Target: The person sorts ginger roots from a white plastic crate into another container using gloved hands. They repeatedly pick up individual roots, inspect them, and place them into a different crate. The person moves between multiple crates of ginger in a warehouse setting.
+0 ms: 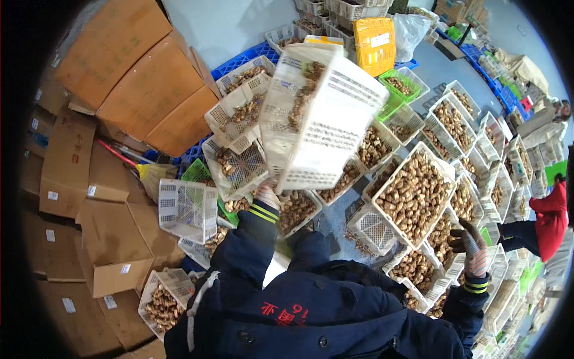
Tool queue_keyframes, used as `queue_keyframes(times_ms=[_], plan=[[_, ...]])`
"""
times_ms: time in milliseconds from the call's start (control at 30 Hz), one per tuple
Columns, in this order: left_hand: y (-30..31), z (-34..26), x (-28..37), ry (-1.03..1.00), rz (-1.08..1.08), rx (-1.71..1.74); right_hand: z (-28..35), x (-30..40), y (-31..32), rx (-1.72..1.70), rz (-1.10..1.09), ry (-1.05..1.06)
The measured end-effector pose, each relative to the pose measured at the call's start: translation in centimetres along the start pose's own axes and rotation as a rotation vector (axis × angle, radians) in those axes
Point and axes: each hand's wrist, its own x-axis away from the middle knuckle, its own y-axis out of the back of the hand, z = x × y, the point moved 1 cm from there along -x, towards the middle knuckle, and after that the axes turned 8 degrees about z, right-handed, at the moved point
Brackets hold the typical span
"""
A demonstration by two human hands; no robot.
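Note:
My left hand (267,194), in a striped glove, grips the lower edge of a white plastic crate (320,130), which is raised and tilted on its side. Brown knobbly tubers, perhaps ginger or sunchokes, show at its open side; motion blurs it. Out to the right, my right hand (469,244), in a striped glove with dark fingers, has its fingers apart and holds nothing. It is over white crates of tubers (441,240). Between the hands, a full crate of tubers (415,197) rests on top of a white mesh crate (371,226).
Cardboard boxes (116,242) are stacked at left, beside large orange-brown cartons (139,89). An empty white crate (187,208) leans near my left arm. Blue pallets (244,57) and a yellow box (375,45) stand farther back. A person in red (549,215) is at far right.

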Motion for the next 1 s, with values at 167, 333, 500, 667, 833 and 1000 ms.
queue_keyframes(times_ms=[167, 333, 500, 667, 833, 1000], plan=[[-13.1, -8.4, -3.0, -0.233, -0.077, 0.368, 2.6, -3.8, -4.3, 0.024, -0.002, -0.159], [-6.6, -16.6, -9.5, -0.187, 0.02, 0.658, 5.2, -7.6, -9.0, 0.098, 0.05, -0.25], [-4.6, -17.4, -14.8, -0.327, 0.393, 0.767, 6.1, -9.2, -10.5, 0.096, 0.004, -0.363], [-4.7, -16.2, -18.7, -0.532, 0.711, 0.947, 6.1, -10.4, -11.8, 0.132, -0.036, -0.388], [-3.7, -16.3, -21.7, -0.615, 0.882, 0.924, 7.3, -12.2, -13.5, 0.19, -0.008, -0.423], [-7.1, -16.4, -22.1, -0.568, 0.931, 1.043, 7.1, -12.6, -13.7, 0.191, -0.02, -0.446]])
